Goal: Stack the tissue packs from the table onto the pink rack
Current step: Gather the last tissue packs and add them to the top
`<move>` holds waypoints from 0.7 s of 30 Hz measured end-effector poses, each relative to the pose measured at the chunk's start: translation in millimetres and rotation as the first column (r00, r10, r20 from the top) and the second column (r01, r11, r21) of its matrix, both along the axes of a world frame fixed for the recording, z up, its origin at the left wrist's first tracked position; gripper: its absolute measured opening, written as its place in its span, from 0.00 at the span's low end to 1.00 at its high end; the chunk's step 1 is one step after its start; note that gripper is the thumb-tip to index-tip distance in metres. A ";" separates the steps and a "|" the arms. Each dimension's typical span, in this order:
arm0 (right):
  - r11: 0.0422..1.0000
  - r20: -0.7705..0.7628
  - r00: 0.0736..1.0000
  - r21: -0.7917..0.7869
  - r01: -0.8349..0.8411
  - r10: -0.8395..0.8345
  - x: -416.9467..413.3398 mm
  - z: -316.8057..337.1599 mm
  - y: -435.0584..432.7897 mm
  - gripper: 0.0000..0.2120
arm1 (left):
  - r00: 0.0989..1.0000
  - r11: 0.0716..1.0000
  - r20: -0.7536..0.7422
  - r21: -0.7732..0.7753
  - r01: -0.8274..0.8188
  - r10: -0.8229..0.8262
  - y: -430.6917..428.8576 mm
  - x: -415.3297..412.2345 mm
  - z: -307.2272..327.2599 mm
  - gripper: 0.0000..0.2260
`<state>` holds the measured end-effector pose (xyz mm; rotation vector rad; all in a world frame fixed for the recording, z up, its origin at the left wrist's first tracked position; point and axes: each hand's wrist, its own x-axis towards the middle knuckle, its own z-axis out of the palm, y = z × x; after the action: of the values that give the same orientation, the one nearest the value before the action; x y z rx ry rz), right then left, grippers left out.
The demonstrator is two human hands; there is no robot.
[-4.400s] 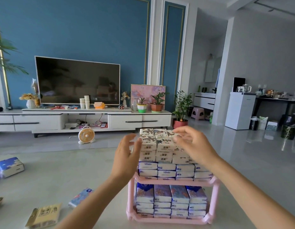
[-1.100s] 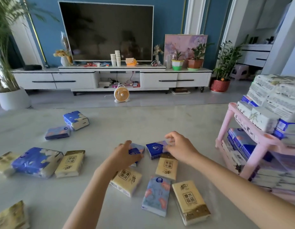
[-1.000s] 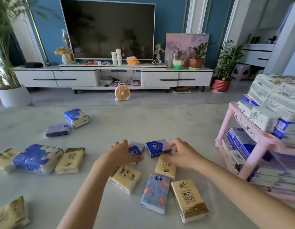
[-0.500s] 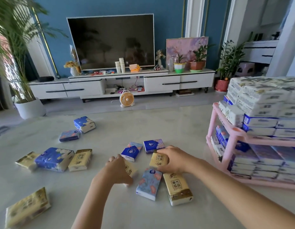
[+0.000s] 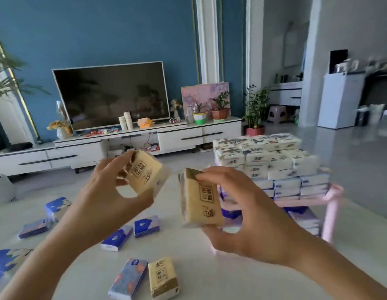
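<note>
My left hand [image 5: 106,198] grips one pack [image 5: 145,173] and my right hand [image 5: 244,215] grips the other pack [image 5: 201,204], both now lifted off the table [image 5: 209,278] where they lay a moment ago, ready for the rack [image 5: 330,215].

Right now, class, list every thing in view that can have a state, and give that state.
Left hand, gripping yellow pack above the table.
Right hand, gripping second yellow pack, also held up.
Pink rack, both shelves loaded with packs.
Loose packs, lying flat on the table.
Television, screen dark.
Cabinet drawers, closed.
</note>
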<state>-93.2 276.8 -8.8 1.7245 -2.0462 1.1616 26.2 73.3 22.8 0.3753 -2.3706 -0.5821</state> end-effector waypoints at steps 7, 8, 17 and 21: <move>0.938 0.159 0.936 -0.099 0.332 -0.314 -82.0 52.9 144.6 0.30 | 0.900 0.903 -0.140 0.064 0.425 -0.413 101.3 -100.0 46.2 0.28; 0.938 0.182 0.929 -0.072 0.339 -0.322 -96.2 56.2 152.2 0.29 | 0.890 0.892 -0.118 0.056 0.448 -0.440 109.6 -116.5 46.7 0.25; 0.961 0.308 0.912 0.132 0.242 -0.272 -159.7 60.3 146.2 0.25 | 0.850 0.862 0.148 0.105 0.495 -0.506 131.0 -185.7 35.9 0.21; 0.970 0.388 0.890 0.065 0.232 -0.239 -170.2 52.6 154.7 0.26 | 0.874 0.895 0.206 0.023 0.445 -0.440 130.4 -188.7 32.3 0.23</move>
<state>-263.3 431.5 43.8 1.2721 -2.4148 1.5061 -162.5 203.7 55.1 -0.1397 -2.6813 -0.7495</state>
